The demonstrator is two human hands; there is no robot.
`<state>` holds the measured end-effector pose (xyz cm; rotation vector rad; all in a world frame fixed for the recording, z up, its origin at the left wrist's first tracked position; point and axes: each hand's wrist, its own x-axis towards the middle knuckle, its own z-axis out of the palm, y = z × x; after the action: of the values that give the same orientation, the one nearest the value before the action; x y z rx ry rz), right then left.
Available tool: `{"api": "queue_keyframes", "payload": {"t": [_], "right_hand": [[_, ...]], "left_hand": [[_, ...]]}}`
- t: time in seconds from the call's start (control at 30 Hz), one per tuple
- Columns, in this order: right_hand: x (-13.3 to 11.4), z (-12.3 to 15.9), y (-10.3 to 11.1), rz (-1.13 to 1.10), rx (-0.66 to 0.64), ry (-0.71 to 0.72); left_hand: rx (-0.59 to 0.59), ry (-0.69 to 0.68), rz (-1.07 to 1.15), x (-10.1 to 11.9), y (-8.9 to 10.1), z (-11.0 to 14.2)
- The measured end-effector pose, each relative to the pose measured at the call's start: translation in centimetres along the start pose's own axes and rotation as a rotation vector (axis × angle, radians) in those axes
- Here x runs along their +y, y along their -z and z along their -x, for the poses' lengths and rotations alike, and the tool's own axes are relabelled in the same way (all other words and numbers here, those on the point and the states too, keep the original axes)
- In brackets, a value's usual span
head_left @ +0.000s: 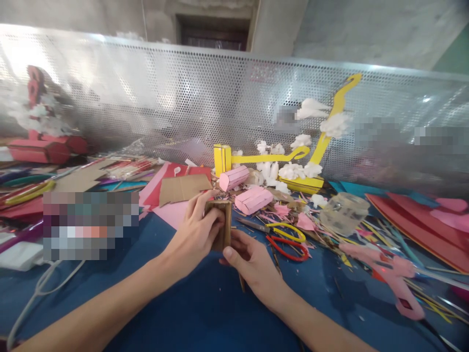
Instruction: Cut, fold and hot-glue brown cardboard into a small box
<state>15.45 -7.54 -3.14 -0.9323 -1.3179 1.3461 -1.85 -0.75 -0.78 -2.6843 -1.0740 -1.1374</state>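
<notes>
Over the blue table, both hands hold a small brown cardboard box upright. The fingers of my left hand curl round its top and left side, with some reaching into its hollow face. My right hand grips the lower right corner, thumb toward me and the other fingers partly hidden behind it. Just beyond the box lie two pink paper-covered blocks. Scissors with one yellow and one red handle rest to the right of it.
A pink glue gun lies at the right, near red sheets and a clear plastic container. Yellow paper shapes with white tufts stand before a perforated metal panel. Cardboard pieces and a white cabled block are leftward.
</notes>
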Motion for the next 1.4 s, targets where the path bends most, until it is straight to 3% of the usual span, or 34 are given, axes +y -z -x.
{"api": "queue_keyframes", "payload": {"t": [0.33, 0.57, 0.8, 1.4], "right_hand": [[0.5, -0.2, 0.4, -0.056, 0.063, -0.003], [0.6, -0.4, 0.7, -0.113, 0.113, -0.016], [0.2, -0.3, 0.6, -0.033, 0.12, 0.0], [0.1, 0.0, -0.1, 0.147, 0.072, 0.151]], "left_hand": [[-0.078, 0.029, 0.106, 0.8, 0.2, 0.2], [-0.02, 0.119, 0.254, 0.9, 0.6, 0.0], [0.073, 0.11, 0.155, 0.7, 0.7, -0.1], [0.153, 0.068, -0.073, 0.9, 0.6, 0.0]]}}
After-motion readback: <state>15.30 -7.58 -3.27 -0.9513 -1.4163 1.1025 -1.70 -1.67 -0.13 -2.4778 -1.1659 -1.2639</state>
